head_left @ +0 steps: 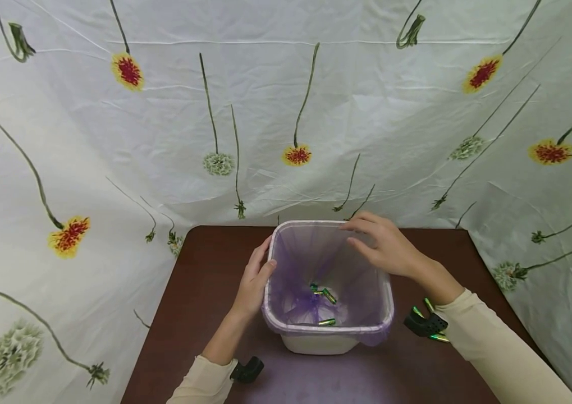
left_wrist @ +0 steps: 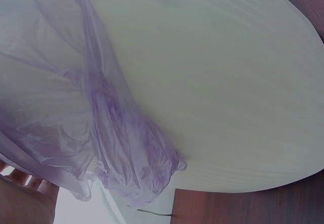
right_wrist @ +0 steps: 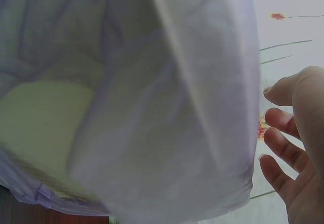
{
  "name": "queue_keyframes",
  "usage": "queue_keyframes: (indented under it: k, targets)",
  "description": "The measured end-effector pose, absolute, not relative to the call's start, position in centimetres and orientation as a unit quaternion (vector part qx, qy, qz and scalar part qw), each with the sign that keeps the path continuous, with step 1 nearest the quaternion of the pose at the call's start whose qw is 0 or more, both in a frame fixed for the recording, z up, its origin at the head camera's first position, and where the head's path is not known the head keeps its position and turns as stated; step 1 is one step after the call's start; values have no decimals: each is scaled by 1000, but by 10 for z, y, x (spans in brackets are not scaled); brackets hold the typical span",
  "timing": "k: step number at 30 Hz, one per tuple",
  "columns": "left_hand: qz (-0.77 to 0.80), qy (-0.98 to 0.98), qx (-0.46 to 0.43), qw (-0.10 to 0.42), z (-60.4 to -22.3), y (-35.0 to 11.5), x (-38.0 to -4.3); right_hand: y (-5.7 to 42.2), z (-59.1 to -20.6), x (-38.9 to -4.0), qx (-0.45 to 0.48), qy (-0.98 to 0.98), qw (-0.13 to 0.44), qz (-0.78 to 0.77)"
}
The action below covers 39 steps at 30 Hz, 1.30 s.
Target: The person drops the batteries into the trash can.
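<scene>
A white trash bin (head_left: 316, 344) stands on the table, lined with a translucent purple bag (head_left: 296, 264) folded out over its rim. Several green-and-gold batteries (head_left: 329, 295) lie at the bottom of the bag. My left hand (head_left: 252, 280) grips the left side of the bin, thumb at the rim and fingers along the outside; in the left wrist view its fingers are partly hidden by the bag. Over the back right corner of the rim is my right hand (head_left: 384, 244), its fingers loosely bent and holding nothing. The right wrist view shows them apart from the bag.
More green-and-gold batteries (head_left: 438, 338) lie on the dark brown table (head_left: 195, 280), partly covered by the right wrist's black camera mount (head_left: 424, 324). A white flowered cloth (head_left: 255, 112) hangs behind the table and along both sides.
</scene>
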State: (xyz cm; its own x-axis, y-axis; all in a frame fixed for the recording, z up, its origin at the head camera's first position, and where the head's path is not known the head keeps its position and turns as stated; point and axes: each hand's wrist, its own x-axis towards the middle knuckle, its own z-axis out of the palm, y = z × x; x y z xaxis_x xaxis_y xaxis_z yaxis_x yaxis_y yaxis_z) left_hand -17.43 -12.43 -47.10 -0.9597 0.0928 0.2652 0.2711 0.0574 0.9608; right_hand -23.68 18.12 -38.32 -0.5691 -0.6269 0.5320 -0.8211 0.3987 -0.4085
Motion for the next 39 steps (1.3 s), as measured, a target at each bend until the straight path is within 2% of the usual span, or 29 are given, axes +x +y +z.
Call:
queue_keyframes:
  k: [39]
  targets:
    - [-679, -720, -125, 68, -472, -124, -175, 237, -395, -211, 361, -863, 172, 310]
